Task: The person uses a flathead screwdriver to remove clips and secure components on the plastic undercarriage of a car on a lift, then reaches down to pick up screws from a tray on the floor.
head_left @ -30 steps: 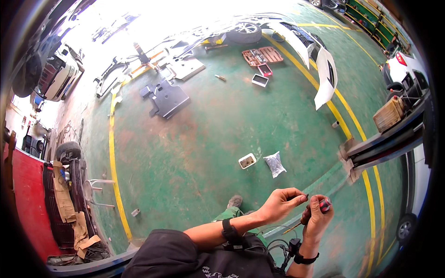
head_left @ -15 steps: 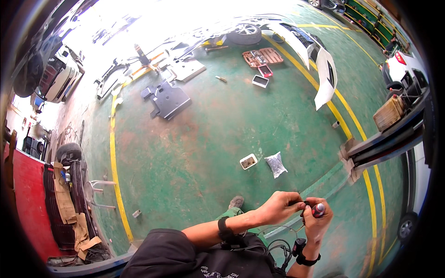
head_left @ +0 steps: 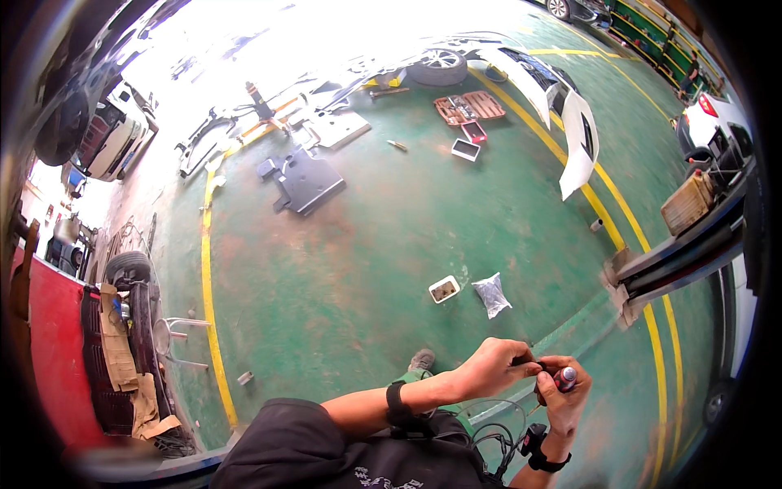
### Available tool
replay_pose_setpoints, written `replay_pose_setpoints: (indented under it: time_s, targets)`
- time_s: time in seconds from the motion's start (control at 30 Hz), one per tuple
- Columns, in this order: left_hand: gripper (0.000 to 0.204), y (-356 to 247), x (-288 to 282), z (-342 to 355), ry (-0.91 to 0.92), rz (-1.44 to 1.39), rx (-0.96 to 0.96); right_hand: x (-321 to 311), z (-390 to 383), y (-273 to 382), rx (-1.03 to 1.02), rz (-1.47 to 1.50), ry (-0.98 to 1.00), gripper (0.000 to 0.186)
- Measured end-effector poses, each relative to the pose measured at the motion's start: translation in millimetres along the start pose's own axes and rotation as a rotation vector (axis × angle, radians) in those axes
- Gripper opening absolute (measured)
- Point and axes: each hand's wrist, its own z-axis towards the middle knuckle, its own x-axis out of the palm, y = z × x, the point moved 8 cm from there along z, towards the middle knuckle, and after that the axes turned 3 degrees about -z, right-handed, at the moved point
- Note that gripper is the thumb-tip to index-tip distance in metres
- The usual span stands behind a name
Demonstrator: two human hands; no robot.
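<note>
My right hand (head_left: 562, 401) grips a small tool with a red handle (head_left: 564, 377), held upright at chest height. My left hand (head_left: 493, 367) reaches across and pinches a small dark piece (head_left: 521, 359) at the tool's top end. The two hands touch just right of centre at the bottom of the head view. Both wrists wear dark bands. What the dark piece is cannot be made out.
On the green workshop floor (head_left: 358, 244) below lie a small white tray (head_left: 444, 288) and a grey plastic bag (head_left: 492, 293). A vehicle lift arm (head_left: 684, 257) juts in at right. White car body panels (head_left: 578, 138), a dark underbody panel (head_left: 303, 181) and red tool trays (head_left: 468, 108) lie farther off.
My two hands have come together: the left hand moved onto the top of the tool, and both dropped slightly lower in view. The long thin shaft seen earlier no longer shows.
</note>
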Motion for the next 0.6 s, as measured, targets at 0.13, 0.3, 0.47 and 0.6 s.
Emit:
replay_pose_setpoints:
  time_s: [0.13,0.3,0.47,0.6]
  targets:
    - [0.026,0.8,1.7,-1.1,0.024,0.022,-0.061,-0.1,-0.1,-6.2,-0.022,0.03,0.005,0.025]
    - [0.03,18.2,11.8,0.3,0.071,-0.12,-0.106,-3.2,-2.4,-7.0,-0.026,0.12,-0.018,0.027]
    - [0.036,31.9,17.3,1.3,0.074,-0.364,-0.176,-6.9,-7.4,-2.3,-0.031,0.219,-0.019,0.028]
    - [0.039,21.2,29.2,-0.7,0.196,-0.522,-0.221,-5.1,-10.4,-3.7,-0.061,0.264,-0.013,0.027]
